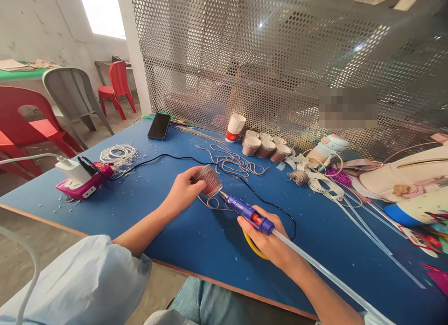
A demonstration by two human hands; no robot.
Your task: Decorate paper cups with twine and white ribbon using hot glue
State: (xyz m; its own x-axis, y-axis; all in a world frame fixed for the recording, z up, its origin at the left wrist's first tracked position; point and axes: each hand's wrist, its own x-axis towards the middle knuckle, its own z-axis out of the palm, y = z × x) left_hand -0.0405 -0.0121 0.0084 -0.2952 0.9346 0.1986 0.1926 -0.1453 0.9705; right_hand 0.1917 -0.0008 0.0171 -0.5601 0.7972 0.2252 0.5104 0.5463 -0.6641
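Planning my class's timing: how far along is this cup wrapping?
The cord-wrapped cups by the metal screen look done. The left hand holds another wrapped cup; the right hand holds a glue gun at its edge. The plain stacked cups are probably left, with a ball of cord on the table.

1. On the table [196,255], left end: power strip [82,190], adapter [72,170] plugged in; behind it, coiled cord [118,153].
2. At the far left corner: phone [159,126].
3. Before the perforated panel [224,50], left to right: stacked cups [236,125], small cups [265,148], bottle [329,149], bag [395,176].
4. In front of the stacked cups: loose cord [233,162].
5. Right of that: twine ball [298,177].
6. Over the table's middle, in left hand [185,187]: held cup [209,181]; to its right, in right hand [268,236]: glue gun [245,209].
7. Beyond the table's left side: chairs [75,89].
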